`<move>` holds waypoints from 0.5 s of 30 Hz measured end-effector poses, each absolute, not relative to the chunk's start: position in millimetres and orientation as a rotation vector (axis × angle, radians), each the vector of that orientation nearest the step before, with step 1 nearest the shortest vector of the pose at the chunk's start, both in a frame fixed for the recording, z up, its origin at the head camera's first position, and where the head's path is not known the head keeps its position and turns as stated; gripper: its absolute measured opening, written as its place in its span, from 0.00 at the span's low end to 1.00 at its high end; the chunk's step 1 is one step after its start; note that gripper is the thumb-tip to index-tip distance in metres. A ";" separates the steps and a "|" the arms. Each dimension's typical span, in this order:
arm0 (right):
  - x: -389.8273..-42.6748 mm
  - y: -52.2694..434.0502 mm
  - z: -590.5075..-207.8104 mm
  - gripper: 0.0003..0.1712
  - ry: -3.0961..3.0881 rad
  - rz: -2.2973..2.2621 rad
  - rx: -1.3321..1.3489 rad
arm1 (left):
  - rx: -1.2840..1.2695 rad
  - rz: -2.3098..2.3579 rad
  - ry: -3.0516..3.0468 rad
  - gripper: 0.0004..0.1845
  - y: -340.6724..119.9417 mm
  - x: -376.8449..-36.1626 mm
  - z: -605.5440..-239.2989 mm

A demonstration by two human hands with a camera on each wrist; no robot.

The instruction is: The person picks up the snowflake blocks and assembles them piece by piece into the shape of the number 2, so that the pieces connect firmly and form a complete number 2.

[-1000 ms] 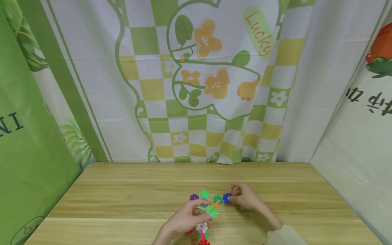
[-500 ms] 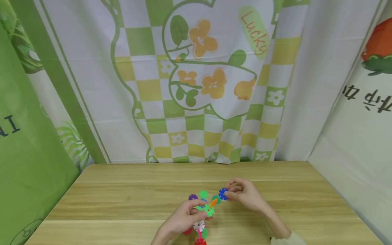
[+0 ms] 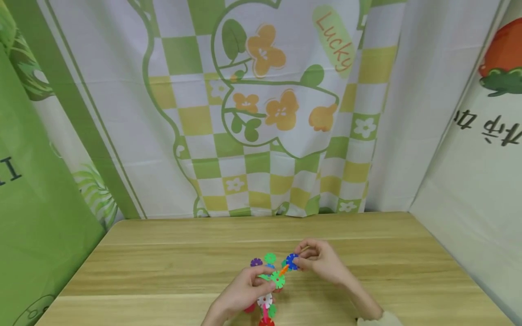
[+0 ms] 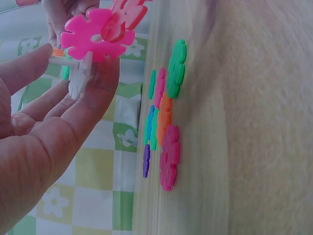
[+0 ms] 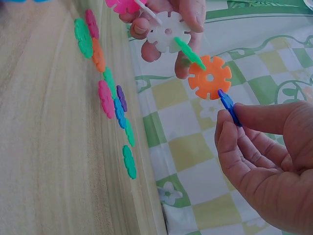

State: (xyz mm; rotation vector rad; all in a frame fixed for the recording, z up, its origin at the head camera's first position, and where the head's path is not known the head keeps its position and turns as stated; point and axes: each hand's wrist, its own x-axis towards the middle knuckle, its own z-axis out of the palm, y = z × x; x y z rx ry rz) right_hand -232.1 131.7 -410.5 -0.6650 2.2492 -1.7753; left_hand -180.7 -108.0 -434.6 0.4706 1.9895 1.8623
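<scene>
Blue notched plastic disc [image 5: 228, 107] pinched in my right hand [image 5: 268, 178] should meet the orange one [image 5: 219, 76] slot-to-slot, my left hand [image 3: 244, 287] gripping the white one [image 5: 159, 37].

Red disc [image 3: 267, 322] cut by head view's bottom edge.

Wooden table [image 3: 163, 258] is standing in front of checked curtain [image 3: 257, 163]; curtain is showing orange flowers [image 3: 282, 110] and word "Lucky" [image 3: 333, 41]. Green cloth [image 3: 41, 217] is hanging at left, white cloth [image 3: 461, 194] with dark characters [image 3: 503, 131] at right.
</scene>
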 end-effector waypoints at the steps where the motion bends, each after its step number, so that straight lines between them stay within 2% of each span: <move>1: -231.8 131.6 -410.3 0.10 2.254 -1.774 -0.668 | 0.471 1.861 1.990 0.21 -107.9 -180.8 -434.6; 10: -229.4 130.2 -409.0 0.10 2.259 -1.784 -0.656 | 0.515 1.857 2.033 0.22 -105.3 -180.5 -437.2; 15: -228.9 130.4 -409.2 0.09 2.251 -1.798 -0.640 | 0.555 1.851 2.066 0.19 -103.7 -180.3 -437.7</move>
